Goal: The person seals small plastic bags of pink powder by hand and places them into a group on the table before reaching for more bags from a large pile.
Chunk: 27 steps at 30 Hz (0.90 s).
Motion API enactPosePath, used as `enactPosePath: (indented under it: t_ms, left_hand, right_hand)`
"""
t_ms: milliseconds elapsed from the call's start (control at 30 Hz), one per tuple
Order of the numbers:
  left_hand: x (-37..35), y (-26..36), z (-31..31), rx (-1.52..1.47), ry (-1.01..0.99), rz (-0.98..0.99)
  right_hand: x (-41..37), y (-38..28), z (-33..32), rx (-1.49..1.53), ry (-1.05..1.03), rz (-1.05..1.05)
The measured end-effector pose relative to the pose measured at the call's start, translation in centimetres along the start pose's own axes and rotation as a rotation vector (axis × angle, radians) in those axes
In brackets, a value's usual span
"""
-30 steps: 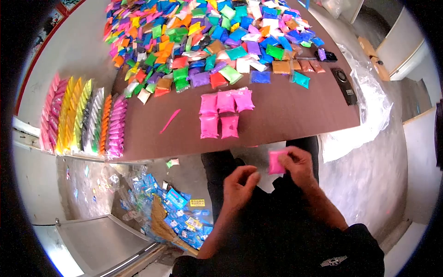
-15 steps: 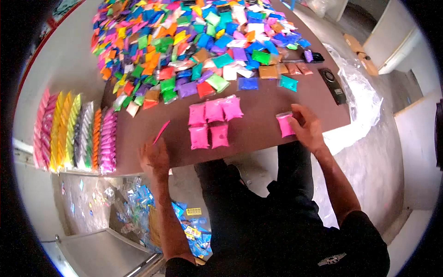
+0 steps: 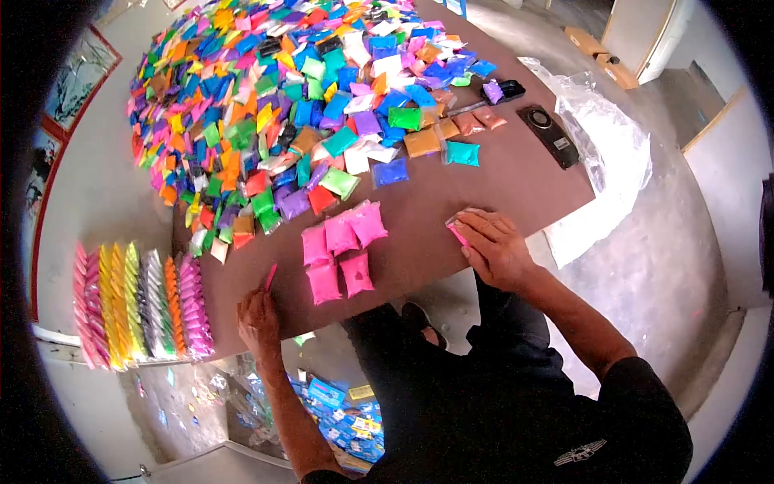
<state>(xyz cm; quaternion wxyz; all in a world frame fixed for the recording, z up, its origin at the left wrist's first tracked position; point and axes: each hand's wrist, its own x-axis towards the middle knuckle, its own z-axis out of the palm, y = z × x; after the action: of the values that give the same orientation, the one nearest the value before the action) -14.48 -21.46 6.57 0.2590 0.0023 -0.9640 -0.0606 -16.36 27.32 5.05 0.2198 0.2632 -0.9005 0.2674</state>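
My left hand (image 3: 260,321) rests at the table's near edge, its fingers closed on a slim pink stick-like tool (image 3: 271,277) that points up. To the right, my right hand (image 3: 496,246) lies flat over a pink packet (image 3: 456,231), its fingers stretched out and pressed on it. Most of that packet is hidden under the palm, with only its left edge showing. Between the hands sit several filled pink packets (image 3: 324,282) in two rows, touching one another.
A large heap of small coloured packets (image 3: 322,89) covers the far side of the brown table (image 3: 419,242). Twisted coloured strips in clear wrap (image 3: 133,302) stand at left. A black device (image 3: 551,135) lies near the right edge, beside clear plastic sheeting (image 3: 601,161). Blue wrappers (image 3: 343,415) lie below.
My right hand has gone from holding the pink packet by its side to lying flat over it. My left hand still holds the pink tool. The camera view has shifted and tilted.
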Motion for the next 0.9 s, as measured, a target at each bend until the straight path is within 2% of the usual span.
enactPosePath:
  t_ms: [67, 100, 167, 267, 300, 367, 400, 467, 500, 567, 600, 667, 733, 800, 867, 900]
  left_hand:
    - [0.9, -0.1, -1.1, -0.101, -0.201, -0.088]
    - [1.4, -0.2, -1.4, -0.091, -0.198, -0.08]
    - [2.2, -0.5, -1.6, 0.058, -0.298, 0.062]
    - [2.5, -2.8, 0.6, 0.247, -0.351, 0.132]
    - [2.3, -3.2, 1.2, 0.254, -0.35, 0.141]
    - [2.0, -4.0, 1.9, 0.235, -0.138, 0.264]
    - [2.2, -4.2, 1.7, 0.242, -0.138, 0.276]
    - [3.0, -4.8, 1.5, 0.202, -0.265, 0.014]
    - [3.5, -4.2, 0.9, 0.206, -0.265, 0.027]
    - [4.0, -1.3, -1.4, -0.134, -0.13, -0.234]
    - [4.4, 1.2, -2.7, -0.138, -0.142, -0.234]
    - [6.0, 7.9, -4.7, -0.503, -0.03, -0.124]
    - [5.6, 13.2, -4.1, -0.528, -0.067, -0.038]
    - [4.3, 18.1, -0.4, -0.652, -0.041, 0.132]
    - [4.0, 24.4, 0.2, -0.686, -0.333, 0.092]
    - [3.5, 26.5, 1.6, -0.74, -0.316, 0.126]
  right_hand:
    - [0.0, 0.7, -0.1, 0.014, 0.034, -0.001]
    - [0.2, 1.1, -0.4, 0.022, 0.045, 0.002]
    - [0.3, 2.1, -1.4, 0.056, 0.117, 0.046]
    - [-0.2, 3.7, -2.0, 0.119, 0.169, 0.115]
    - [-0.8, 4.7, -1.7, 0.101, 0.201, 0.102]
    - [-1.0, 4.9, -1.8, 0.109, 0.222, 0.104]
    - [-1.0, 5.0, -1.8, 0.116, 0.235, 0.098]
    - [-0.9, 4.9, -1.9, 0.102, 0.248, 0.076]
    - [-0.7, 5.0, -2.0, 0.08, 0.25, 0.046]
    - [-0.6, 5.1, -2.0, 0.087, 0.266, 0.045]
    - [-0.7, 5.0, -2.0, 0.097, 0.268, 0.033]
    - [-0.8, 4.9, -1.6, 0.084, 0.274, 0.032]
    - [-0.7, 4.8, -1.4, 0.073, 0.282, 0.025]
    - [-0.9, 4.8, -1.4, 0.079, 0.32, 0.016]
    - [-1.0, 5.0, -1.2, 0.077, 0.323, -0.004]
    - [-1.1, 5.2, -1.2, 0.076, 0.33, -0.036]
